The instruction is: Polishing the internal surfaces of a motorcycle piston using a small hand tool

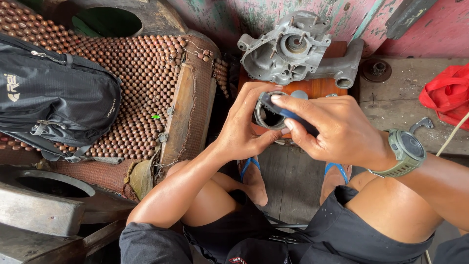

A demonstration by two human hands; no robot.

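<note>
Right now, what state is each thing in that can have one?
left hand: grip closed around the metal ring, holding it up.
right hand: grip pinching a blue-handled tool against the ring.
engine casing: open, inner side facing up, resting on a wooden block.
black backpack: zipped, lying on the beaded seat.
red bag: crumpled on the bench.

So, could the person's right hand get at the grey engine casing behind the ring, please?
Probably yes: the engine casing lies uncovered just beyond the right hand, though that hand holds a blue tool against the metal ring.
</note>
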